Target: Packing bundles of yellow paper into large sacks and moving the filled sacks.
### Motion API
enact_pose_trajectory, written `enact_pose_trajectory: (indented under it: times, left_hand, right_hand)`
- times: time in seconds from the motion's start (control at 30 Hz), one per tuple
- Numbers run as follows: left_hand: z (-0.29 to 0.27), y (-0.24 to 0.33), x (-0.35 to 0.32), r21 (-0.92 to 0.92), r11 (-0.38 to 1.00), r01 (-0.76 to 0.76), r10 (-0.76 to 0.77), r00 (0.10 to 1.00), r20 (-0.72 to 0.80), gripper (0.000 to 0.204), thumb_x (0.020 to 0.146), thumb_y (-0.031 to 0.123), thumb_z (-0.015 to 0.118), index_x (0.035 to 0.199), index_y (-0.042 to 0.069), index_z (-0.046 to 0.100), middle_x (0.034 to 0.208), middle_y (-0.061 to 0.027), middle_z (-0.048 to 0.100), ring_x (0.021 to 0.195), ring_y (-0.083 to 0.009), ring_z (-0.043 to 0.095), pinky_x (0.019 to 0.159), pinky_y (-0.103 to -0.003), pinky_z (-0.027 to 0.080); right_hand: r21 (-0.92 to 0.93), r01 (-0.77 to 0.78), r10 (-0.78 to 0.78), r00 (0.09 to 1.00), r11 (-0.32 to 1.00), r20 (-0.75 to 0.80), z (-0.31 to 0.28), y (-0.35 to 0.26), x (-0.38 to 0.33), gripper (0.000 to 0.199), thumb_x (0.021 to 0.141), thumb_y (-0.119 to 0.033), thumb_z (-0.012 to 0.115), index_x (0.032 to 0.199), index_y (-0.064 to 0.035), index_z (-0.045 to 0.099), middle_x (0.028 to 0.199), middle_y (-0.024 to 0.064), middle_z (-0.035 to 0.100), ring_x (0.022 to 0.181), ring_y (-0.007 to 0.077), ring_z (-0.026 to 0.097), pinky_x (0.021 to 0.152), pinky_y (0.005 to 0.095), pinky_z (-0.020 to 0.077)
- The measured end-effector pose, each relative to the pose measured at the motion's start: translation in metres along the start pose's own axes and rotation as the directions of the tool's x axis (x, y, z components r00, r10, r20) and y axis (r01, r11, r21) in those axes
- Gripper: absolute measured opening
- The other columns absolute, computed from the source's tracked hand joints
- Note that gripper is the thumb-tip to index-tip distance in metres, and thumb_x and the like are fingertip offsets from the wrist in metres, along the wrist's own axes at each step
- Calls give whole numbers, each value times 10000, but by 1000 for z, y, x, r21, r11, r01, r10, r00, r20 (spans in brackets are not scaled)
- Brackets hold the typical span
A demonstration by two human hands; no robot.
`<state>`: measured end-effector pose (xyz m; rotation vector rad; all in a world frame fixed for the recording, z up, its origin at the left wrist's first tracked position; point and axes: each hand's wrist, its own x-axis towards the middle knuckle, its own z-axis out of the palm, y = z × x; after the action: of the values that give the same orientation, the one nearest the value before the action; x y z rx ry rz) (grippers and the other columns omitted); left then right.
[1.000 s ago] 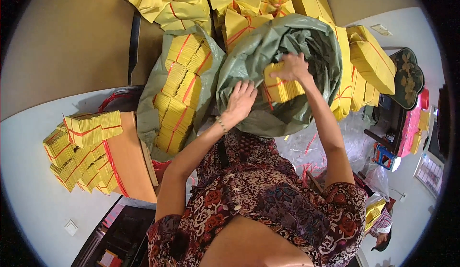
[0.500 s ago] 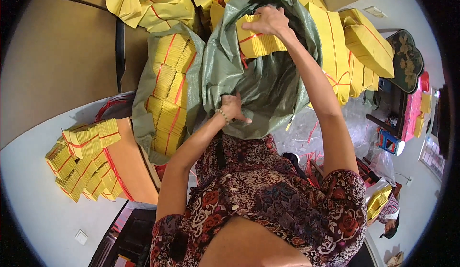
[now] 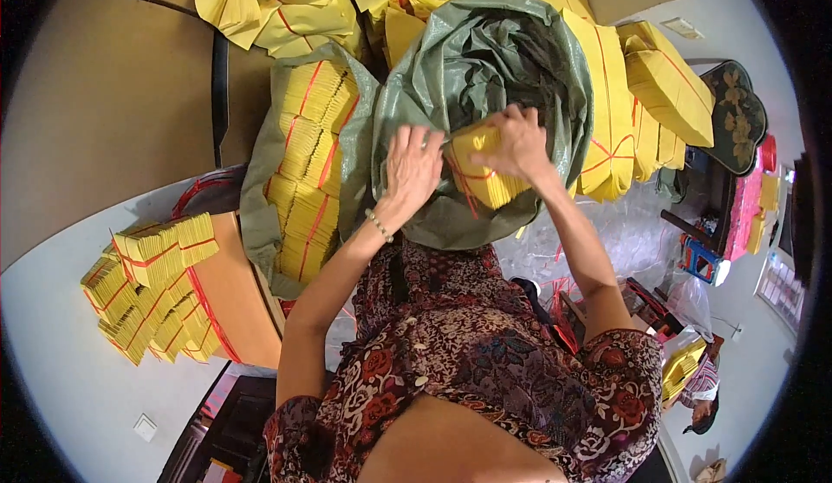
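The right hand [image 3: 518, 141] is clamped on a bundle of yellow paper sheets tied with red string [image 3: 482, 167], holding it at the mouth of a large grey-green woven plastic sack [image 3: 485, 50] that gapes open straight ahead. The left hand [image 3: 411, 169] lies flat, fingers spread, against the sack's near rim just beside the bundle, pressing the fabric and gripping nothing.

To the left, touching the open sack, a second grey-green sack [image 3: 260, 197] lies split along its side, showing stacked yellow bundles with red ties [image 3: 310, 158] packed inside. Behind both sacks, loose yellow paper packets [image 3: 260, 2] are heaped against a brown wall panel [image 3: 104, 93]. To the right of the open sack, long yellow wrapped blocks crossed with red string [image 3: 607, 110] lean against it, with more [image 3: 672, 89] behind them.

Further left, well apart from the hands, a pile of small yellow red-tied bundles [image 3: 147, 288] sits on a brown cardboard sheet [image 3: 238, 301]. On the right lie a dark tray with a floral pattern [image 3: 735, 115], clear plastic wrapping [image 3: 607, 240] on the floor, and a blue box-shaped item [image 3: 700, 259]. Another person in striped clothing [image 3: 698, 388] is at the lower right edge.
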<state>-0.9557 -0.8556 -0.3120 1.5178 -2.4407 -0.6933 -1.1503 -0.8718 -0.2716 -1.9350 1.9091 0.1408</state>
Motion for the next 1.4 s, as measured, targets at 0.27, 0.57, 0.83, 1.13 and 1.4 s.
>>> enact_pose_trajectory:
  times: [0.27,0.57,0.83,1.13,1.4]
  left_hand:
    - [26,-42,37,297,951,87,-99,995,25,792,710,-57,544,1370,302,292,1239,-231,336,884,-329,505,734,-394,474]
    - [-16,-82,-6,222,973,-60,75,995,-60,697,600,-91,596,1257,46,405,1211,-150,411,938,-341,516,756,-403,487]
    - [-41,-63,-20,44,999,19,-19,1000,12,795,605,-97,544,1338,77,291,1298,-159,362,1048,-372,498,825,-399,476]
    - [-66,-80,-46,-153,985,79,-99,988,-121,757,609,-75,532,1321,58,312,1314,-175,366,1046,-376,501,832,-413,454]
    - [-65,-77,-49,-256,963,80,-119,983,-139,759,637,-97,505,1340,98,299,1320,-175,352,1063,-394,479,833,-401,449]
  right_hand:
    - [-42,-31,37,990,999,136,46,-15,-22,603,536,-457,749,1015,-112,626,1079,89,480,1051,327,417,808,484,457]
    - [24,-29,27,998,999,62,51,-25,-33,621,522,-460,742,1020,-107,627,1067,97,503,1044,333,431,785,468,468]
    - [135,-5,10,999,991,-37,59,-62,6,629,537,-505,715,1004,-90,640,1047,126,519,1025,352,453,796,489,452]
    - [15,-38,38,999,999,-5,65,-110,8,662,583,-526,698,1051,-67,602,1061,133,510,1017,357,442,780,490,457]
    - [-156,-80,101,986,985,132,77,-142,18,822,629,-668,606,1193,-75,525,1203,116,437,1114,361,388,846,486,422]
